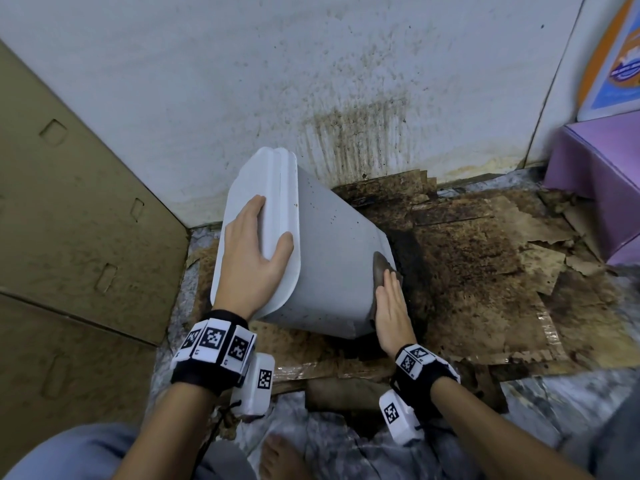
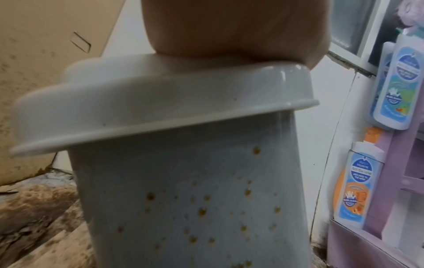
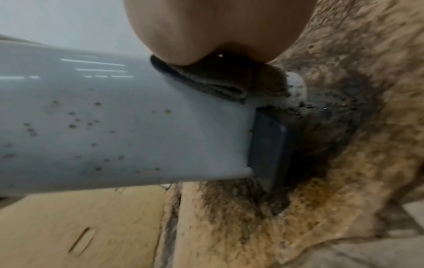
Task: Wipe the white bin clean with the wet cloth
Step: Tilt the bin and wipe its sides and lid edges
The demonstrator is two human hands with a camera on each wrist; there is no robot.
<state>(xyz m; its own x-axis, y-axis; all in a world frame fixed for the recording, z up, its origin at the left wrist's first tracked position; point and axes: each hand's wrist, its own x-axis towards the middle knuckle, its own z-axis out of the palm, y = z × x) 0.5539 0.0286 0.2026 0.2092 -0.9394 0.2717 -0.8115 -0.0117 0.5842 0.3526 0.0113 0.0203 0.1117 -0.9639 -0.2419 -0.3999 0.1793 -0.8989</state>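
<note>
The white bin point(image 1: 332, 258) is tilted over, its lid point(image 1: 242, 188) up and to the left, its base on the dirty floor at the right. My left hand point(image 1: 249, 258) lies flat on the lid with fingers and thumb spread, steadying it. My right hand point(image 1: 391, 306) presses a folded brown cloth point(image 1: 381, 268) with straight fingers against the bin's side near the base. In the left wrist view the bin wall point(image 2: 195, 199) carries several brown spots. In the right wrist view the cloth point(image 3: 218, 81) sits under my palm, above a dark pedal point(image 3: 268, 150).
A large cardboard box point(image 1: 69, 220) stands at the left. The white wall point(image 1: 346, 133) behind is streaked brown. Soaked, stained cardboard point(image 1: 485, 254) covers the floor. A purple shelf unit point(image 1: 595, 168) with soap bottles point(image 2: 353, 190) is at the right. A bare foot point(image 1: 280, 455) shows below.
</note>
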